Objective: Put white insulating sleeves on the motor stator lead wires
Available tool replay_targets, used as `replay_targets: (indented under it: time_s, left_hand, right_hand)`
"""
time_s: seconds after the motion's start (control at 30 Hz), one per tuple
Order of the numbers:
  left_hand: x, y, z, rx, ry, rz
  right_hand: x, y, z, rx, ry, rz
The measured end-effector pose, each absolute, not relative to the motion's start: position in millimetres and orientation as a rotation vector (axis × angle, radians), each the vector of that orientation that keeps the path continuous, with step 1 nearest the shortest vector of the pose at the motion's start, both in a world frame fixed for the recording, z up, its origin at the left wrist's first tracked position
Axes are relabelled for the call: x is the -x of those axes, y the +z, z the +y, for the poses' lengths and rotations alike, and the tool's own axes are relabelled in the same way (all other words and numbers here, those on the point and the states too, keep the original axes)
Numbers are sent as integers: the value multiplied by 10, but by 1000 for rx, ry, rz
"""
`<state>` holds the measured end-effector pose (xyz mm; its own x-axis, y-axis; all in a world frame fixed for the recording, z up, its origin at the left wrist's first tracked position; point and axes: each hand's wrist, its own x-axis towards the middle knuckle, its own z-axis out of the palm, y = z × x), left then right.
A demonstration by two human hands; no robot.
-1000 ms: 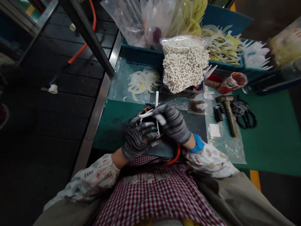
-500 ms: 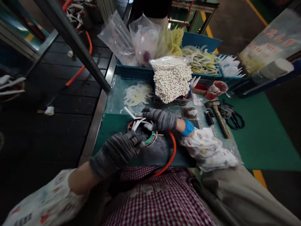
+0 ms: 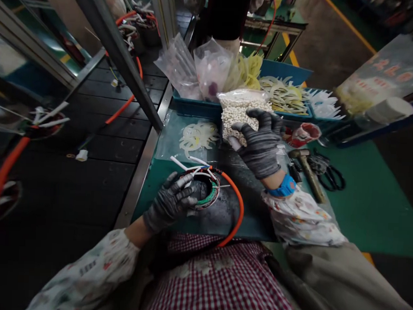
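Observation:
A round wound coil [image 3: 205, 191] with green edging, white leads and an orange cable [image 3: 237, 206] lies on the green bench [image 3: 370, 210]. My left hand [image 3: 171, 201], in a grey glove, rests its fingers on the coil's left rim and grips it. My right hand [image 3: 259, 138], also gloved, is raised over the clear bag of small white pieces [image 3: 237, 113], fingers spread and curled against the bag, with a white piece showing at the thumb.
Blue trays [image 3: 194, 107] at the back hold plastic bags and yellowish and white strips. A hammer [image 3: 307, 170], black scissors [image 3: 329, 173] and a red-labelled roll [image 3: 304, 133] lie to the right. A slanted metal post [image 3: 118, 57] and a dark conveyor are on the left.
My right hand left the coil and rose to the bag of white pieces. My left hand moved in onto the coil's rim. The view tilted upward.

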<state>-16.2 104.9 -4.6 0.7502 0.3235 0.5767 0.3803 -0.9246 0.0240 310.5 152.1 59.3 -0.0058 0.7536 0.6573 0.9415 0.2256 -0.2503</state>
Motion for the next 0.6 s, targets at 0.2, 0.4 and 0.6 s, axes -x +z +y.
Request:
replay_targets:
  time_s: [0.2,0.4,0.6]
  left_hand:
    - [-43,-231,836,2660,-1174,-906]
    - [-246,-308,563,2456,-1133,-1232]
    - [-146,-420,711,2561,-1261,-1012]
  right_hand:
    - [-2932,607,1976,1715,-151,-1756]
    - [-2876,720,1855,1711,-74,-1784]
    - [-2893,838,1399,1182,398,-1663]
